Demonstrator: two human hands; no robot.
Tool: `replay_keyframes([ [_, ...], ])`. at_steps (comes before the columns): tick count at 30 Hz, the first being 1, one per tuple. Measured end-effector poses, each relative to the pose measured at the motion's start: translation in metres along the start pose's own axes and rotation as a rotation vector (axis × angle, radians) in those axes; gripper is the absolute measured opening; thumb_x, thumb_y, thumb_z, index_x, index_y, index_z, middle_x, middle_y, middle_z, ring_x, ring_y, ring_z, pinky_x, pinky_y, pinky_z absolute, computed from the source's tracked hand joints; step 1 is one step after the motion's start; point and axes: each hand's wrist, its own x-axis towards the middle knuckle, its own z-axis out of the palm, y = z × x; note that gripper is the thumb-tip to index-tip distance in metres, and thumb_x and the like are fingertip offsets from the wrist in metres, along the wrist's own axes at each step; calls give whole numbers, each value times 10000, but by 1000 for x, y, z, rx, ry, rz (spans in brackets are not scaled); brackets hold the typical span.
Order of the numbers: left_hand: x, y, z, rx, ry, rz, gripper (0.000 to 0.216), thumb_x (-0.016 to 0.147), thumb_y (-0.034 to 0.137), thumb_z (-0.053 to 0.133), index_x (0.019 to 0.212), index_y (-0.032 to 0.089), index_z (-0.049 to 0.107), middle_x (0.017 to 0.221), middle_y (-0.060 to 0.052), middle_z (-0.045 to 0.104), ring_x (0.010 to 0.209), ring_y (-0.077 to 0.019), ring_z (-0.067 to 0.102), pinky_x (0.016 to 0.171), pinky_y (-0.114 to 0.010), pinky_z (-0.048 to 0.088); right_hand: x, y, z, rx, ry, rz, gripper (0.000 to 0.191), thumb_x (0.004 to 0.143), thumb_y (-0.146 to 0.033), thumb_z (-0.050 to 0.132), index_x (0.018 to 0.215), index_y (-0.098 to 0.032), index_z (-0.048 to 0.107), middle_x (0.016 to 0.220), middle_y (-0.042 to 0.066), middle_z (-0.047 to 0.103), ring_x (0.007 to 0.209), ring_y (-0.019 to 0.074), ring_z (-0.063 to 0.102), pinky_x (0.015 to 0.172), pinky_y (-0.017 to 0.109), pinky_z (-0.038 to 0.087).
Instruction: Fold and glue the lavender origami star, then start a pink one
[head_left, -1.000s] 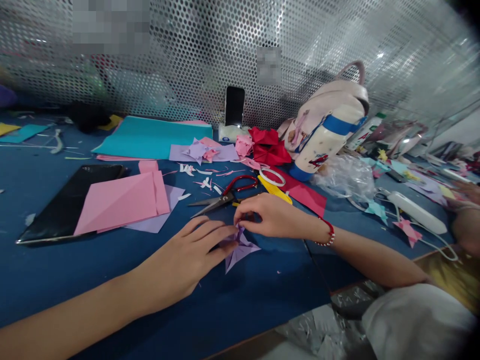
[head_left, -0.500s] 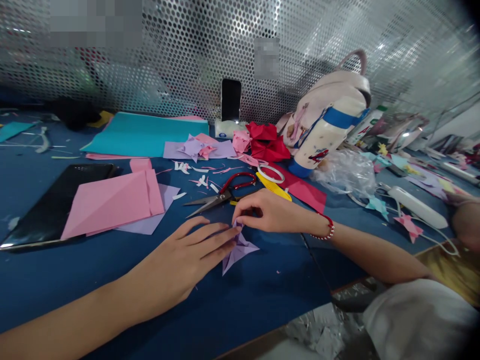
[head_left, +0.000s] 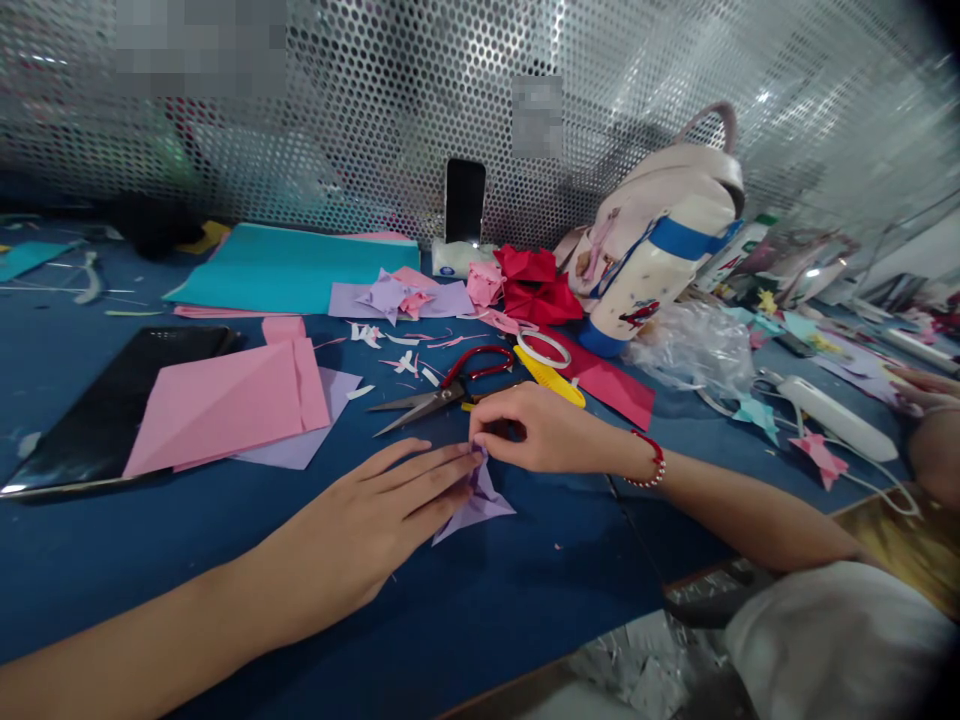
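Observation:
A small folded purple paper piece (head_left: 480,500) lies on the blue table (head_left: 225,550) in front of me. My left hand (head_left: 375,520) lies flat with fingers stretched out, its fingertips pressing the left side of the purple paper. My right hand (head_left: 540,430), with a red bead bracelet at the wrist, pinches the top tip of the same paper between thumb and fingers. Red-handled scissors (head_left: 442,388) lie just behind my right hand.
Pink and lilac sheets (head_left: 225,405) lie on a black tablet (head_left: 112,405) at left. Teal paper (head_left: 292,268), a standing phone (head_left: 464,203), red folded paper (head_left: 536,285), a tape ring (head_left: 544,348), a bottle and pink bag (head_left: 660,250) stand behind. Another person's hand (head_left: 930,420) is at right.
The purple paper has turned slightly and shifted a little left under my fingers. Both hands stay on it, with the right pinch still at its top tip.

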Motion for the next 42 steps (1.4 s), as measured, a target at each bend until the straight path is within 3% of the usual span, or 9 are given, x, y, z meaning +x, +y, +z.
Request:
replay_keyframes([
  [7, -2, 0, 3, -3, -18, -8, 807, 763, -15, 526, 1536, 212, 573, 1761, -41, 504, 1660, -187, 404, 1426, -360, 131, 0, -3, 0, 0, -11, 20, 159, 999, -172, 632, 848, -189, 680, 808, -7, 705, 750, 132, 613, 738, 268, 389],
  [21, -3, -1, 7, 0, -7, 17, 838, 745, -31, 487, 1548, 193, 567, 1772, -45, 487, 1679, -170, 368, 1429, -347, 73, 0, -3, 5, 15, 24, 12, 172, 1007, -155, 638, 844, -182, 686, 795, -11, 696, 718, 125, 583, 712, 263, 378],
  [28, 2, 0, 3, 26, 15, 53, 725, 803, -6, 511, 1505, 151, 602, 1670, -94, 609, 1591, -195, 514, 1421, -335, 147, 0, -1, 6, 38, 23, 19, 170, 1008, -159, 654, 848, -178, 706, 783, -11, 706, 702, 122, 579, 697, 255, 380],
  [34, 4, 0, 3, 14, 14, 51, 721, 803, 16, 531, 1509, 141, 598, 1670, -108, 607, 1590, -216, 519, 1423, -354, 174, 0, -2, 6, 34, 19, 21, 168, 1007, -151, 656, 850, -179, 708, 791, -12, 707, 714, 122, 584, 705, 254, 384],
  [42, 8, 2, -6, 35, -35, 59, 730, 780, 13, 516, 1495, 131, 603, 1613, -105, 661, 1521, -248, 599, 1377, -386, 315, 0, -1, 5, 36, 0, 16, 177, 1021, -160, 640, 858, -178, 708, 809, -4, 707, 730, 131, 586, 716, 263, 389],
])
